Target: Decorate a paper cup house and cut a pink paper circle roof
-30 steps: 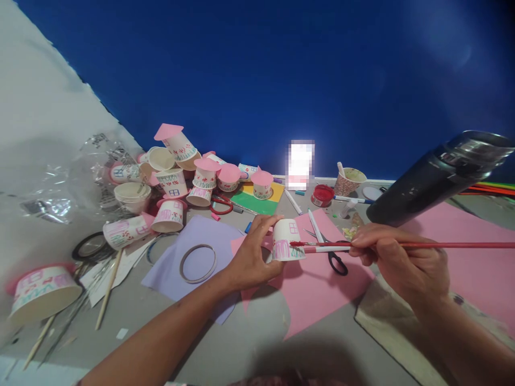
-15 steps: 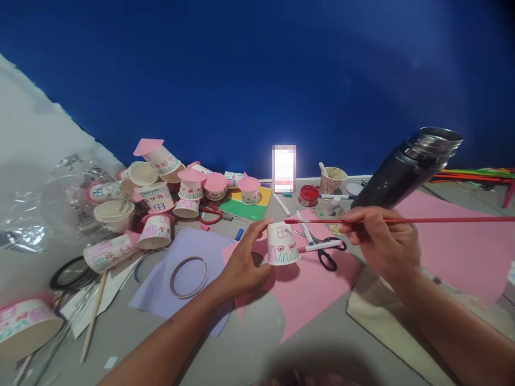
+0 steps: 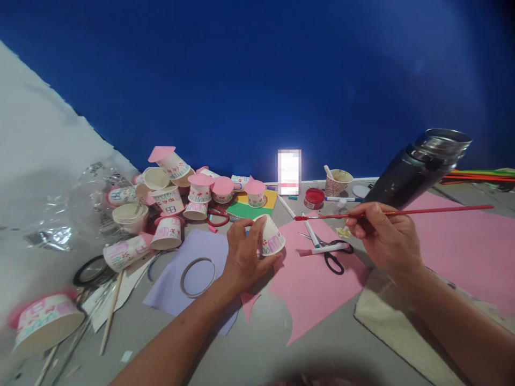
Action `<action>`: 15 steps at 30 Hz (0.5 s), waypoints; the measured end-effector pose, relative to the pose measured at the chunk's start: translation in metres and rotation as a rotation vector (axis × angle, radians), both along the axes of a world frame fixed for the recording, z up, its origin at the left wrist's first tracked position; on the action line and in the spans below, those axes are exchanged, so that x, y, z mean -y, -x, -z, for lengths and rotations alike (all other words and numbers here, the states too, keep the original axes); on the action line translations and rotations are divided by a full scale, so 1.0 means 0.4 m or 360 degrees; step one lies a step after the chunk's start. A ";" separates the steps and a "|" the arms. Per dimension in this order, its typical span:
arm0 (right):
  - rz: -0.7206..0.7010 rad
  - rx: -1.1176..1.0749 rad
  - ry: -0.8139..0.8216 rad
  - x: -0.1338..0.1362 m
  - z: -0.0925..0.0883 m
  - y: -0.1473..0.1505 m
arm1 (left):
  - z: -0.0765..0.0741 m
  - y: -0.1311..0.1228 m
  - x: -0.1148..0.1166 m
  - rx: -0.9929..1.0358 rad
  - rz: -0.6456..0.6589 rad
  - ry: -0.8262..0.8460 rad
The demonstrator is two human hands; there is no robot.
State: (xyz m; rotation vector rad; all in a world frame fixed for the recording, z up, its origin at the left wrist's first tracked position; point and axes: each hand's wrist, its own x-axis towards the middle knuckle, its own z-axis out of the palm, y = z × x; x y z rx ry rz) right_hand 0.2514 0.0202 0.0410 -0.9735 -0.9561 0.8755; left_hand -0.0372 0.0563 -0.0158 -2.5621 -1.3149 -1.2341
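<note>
My left hand (image 3: 245,252) grips a white paper cup (image 3: 271,236) marked with purple and green strokes and small red flowers. The cup is upside down and tilted, and my fingers cover part of it. A red-handled paintbrush (image 3: 434,210) lies across my right hand (image 3: 388,236), pinched between thumb and fingers. Its red tip points left and stands a little apart from the cup. Under the hands lies cut pink paper (image 3: 317,289), with black-handled scissors (image 3: 333,262) and a pink-and-white marker (image 3: 324,250) on it.
Decorated cups (image 3: 167,233), several with pink paper roofs, crowd the left side. A tape ring (image 3: 198,277) rests on purple paper (image 3: 161,295). Behind stand an open red paint jar (image 3: 314,198), a patterned cup (image 3: 337,185) and a lit, blurred screen (image 3: 289,172). A dark flask (image 3: 410,171) leans at right.
My left hand has turned and tilted the cup, so its window drawing no longer shows. The brush tip has come away from the cup's upper edge. The whole view has shifted slightly.
</note>
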 end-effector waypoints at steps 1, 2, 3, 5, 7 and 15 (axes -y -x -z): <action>-0.0003 0.0002 0.0006 -0.001 0.002 0.000 | 0.003 0.002 -0.003 -0.0094 -0.0046 -0.0099; -0.0007 0.0002 0.0014 -0.003 0.004 -0.001 | 0.005 0.003 -0.005 -0.0166 -0.0077 -0.0168; -0.0007 -0.0001 0.0022 -0.005 0.007 -0.001 | 0.006 0.003 -0.007 -0.0202 -0.0097 -0.0202; -0.0015 -0.0012 0.0045 -0.009 0.011 -0.003 | 0.006 0.001 -0.011 -0.0173 -0.0112 -0.0179; -0.0028 -0.0015 0.0070 -0.013 0.016 -0.004 | 0.006 -0.001 -0.014 -0.0087 -0.0115 -0.0109; -0.0022 -0.0024 0.0137 -0.022 0.029 0.002 | 0.009 0.003 -0.018 -0.0336 -0.0058 -0.0202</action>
